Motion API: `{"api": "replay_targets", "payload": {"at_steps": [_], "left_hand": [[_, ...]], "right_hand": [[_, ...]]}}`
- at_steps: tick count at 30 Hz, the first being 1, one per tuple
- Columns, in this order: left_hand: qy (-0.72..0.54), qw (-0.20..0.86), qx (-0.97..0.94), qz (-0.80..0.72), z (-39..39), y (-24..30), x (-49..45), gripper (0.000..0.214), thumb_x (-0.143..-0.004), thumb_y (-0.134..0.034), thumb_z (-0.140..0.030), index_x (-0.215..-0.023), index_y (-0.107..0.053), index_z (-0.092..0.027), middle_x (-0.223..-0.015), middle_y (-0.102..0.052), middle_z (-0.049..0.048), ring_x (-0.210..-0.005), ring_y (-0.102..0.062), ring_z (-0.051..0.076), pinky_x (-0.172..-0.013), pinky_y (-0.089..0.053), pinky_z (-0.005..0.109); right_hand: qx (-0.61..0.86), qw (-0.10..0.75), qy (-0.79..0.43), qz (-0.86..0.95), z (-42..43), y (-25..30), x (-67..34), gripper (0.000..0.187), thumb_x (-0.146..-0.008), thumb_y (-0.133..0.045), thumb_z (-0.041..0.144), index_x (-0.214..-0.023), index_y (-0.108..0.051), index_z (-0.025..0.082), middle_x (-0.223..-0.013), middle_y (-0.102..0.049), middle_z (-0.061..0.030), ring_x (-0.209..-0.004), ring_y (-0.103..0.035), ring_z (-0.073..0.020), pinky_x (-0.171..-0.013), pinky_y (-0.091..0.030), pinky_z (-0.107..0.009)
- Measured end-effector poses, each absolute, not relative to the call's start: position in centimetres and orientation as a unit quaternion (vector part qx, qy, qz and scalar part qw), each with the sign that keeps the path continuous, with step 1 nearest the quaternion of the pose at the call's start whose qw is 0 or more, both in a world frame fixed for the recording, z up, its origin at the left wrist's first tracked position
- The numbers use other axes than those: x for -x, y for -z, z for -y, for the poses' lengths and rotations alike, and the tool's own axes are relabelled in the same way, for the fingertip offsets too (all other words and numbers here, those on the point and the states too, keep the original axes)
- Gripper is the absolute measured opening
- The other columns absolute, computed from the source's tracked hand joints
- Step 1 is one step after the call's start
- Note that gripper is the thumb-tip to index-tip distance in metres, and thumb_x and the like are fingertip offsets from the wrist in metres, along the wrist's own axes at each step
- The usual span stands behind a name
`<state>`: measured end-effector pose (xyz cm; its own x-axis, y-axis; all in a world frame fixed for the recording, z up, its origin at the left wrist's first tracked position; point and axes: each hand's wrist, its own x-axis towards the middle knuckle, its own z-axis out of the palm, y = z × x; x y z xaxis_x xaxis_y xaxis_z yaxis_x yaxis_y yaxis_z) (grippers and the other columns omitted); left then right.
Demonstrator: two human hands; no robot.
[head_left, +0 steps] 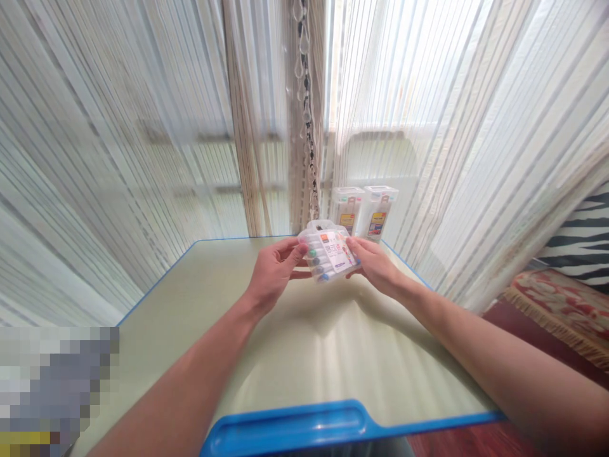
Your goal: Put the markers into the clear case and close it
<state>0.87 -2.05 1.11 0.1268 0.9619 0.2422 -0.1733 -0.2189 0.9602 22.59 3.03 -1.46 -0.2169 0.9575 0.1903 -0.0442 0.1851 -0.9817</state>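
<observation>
Between my two hands, a clear plastic case of markers [333, 254] is held up above the table, tilted a little. It has a white printed label with an orange mark, and colored marker ends show along its left side. My left hand [276, 266] grips the left side of the case, thumb on its front. The right side is gripped by my right hand [373, 263], its thumb on the label and fingers underneath. Behind the case stand two upright clear cases, the left one [347, 206] and the right one [379, 209], each with a yellow label.
The pale green table [304, 355] has a blue rim, with a blue molded tray [290, 428] along its near edge. Striped string curtains [190, 127] hang behind, with a bead strand [307, 95]. At right is a fringed patterned cover [566, 311] and zebra-striped cloth [578, 228].
</observation>
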Motion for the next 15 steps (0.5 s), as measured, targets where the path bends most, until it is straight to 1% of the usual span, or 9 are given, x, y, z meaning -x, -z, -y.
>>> {"api": "replay_targets", "payload": {"at_steps": [4, 7, 11, 13, 15], "left_hand": [[-0.560, 0.520, -0.540, -0.352, 2.44, -1.33, -1.30, 0.053, -0.072, -0.085, -0.041, -0.115, -0.073, -0.013, -0.097, -0.078, 0.0106, -0.079, -0.074, 0.022, -0.071, -0.063, 0.037], [-0.570, 0.523, -0.522, -0.360, 2.35, -1.35, -1.33, 0.050, -0.073, -0.085, -0.039, -0.114, -0.073, -0.013, -0.098, -0.078, 0.0109, -0.080, -0.073, 0.021, -0.074, -0.063, 0.038], [-0.574, 0.520, -0.504, -0.382, 1.97, -1.16, -1.24, 0.047, -0.078, -0.080, -0.038, -0.116, -0.071, -0.013, -0.104, -0.077, 0.0124, -0.085, -0.074, 0.023, -0.075, -0.062, 0.037], [-0.559, 0.528, -0.512, -0.382, 1.81, -0.93, -1.26, 0.043, -0.083, -0.076, -0.040, -0.117, -0.069, -0.014, -0.109, -0.075, 0.0128, -0.088, -0.074, 0.023, -0.074, -0.062, 0.036], [-0.542, 0.535, -0.520, -0.387, 1.70, -0.60, -1.33, 0.040, -0.087, -0.071, -0.042, -0.116, -0.069, -0.016, -0.113, -0.074, 0.0126, -0.090, -0.073, 0.022, -0.073, -0.062, 0.034]], "right_hand": [[0.394, 0.470, -0.540, 0.576, -2.52, 1.66, -22.14, 0.040, -0.089, -0.058, 0.060, -0.085, -0.065, 0.021, -0.071, -0.067, -0.0028, -0.056, -0.058, -0.0163, -0.046, -0.049, -0.028], [0.407, 0.471, -0.537, 0.569, -2.44, 1.64, -22.00, 0.037, -0.091, -0.057, 0.056, -0.087, -0.063, 0.020, -0.069, -0.065, -0.0024, -0.054, -0.056, -0.0155, -0.046, -0.047, -0.028], [0.411, 0.522, -0.505, 0.551, -2.60, 1.60, -22.00, 0.038, -0.087, -0.062, 0.057, -0.084, -0.062, 0.019, -0.066, -0.063, -0.0020, -0.052, -0.055, -0.0140, -0.042, -0.046, -0.025], [0.408, 0.560, -0.471, 0.545, -2.61, 1.54, -21.96, 0.041, -0.086, -0.064, 0.059, -0.087, -0.061, 0.018, -0.067, -0.064, -0.0020, -0.052, -0.055, -0.0135, -0.039, -0.045, -0.024], [0.406, 0.592, -0.423, 0.553, -2.42, 1.40, -21.81, 0.046, -0.085, -0.064, 0.063, -0.093, -0.060, 0.018, -0.071, -0.065, -0.0025, -0.052, -0.056, -0.0135, -0.038, -0.047, -0.024]]}}
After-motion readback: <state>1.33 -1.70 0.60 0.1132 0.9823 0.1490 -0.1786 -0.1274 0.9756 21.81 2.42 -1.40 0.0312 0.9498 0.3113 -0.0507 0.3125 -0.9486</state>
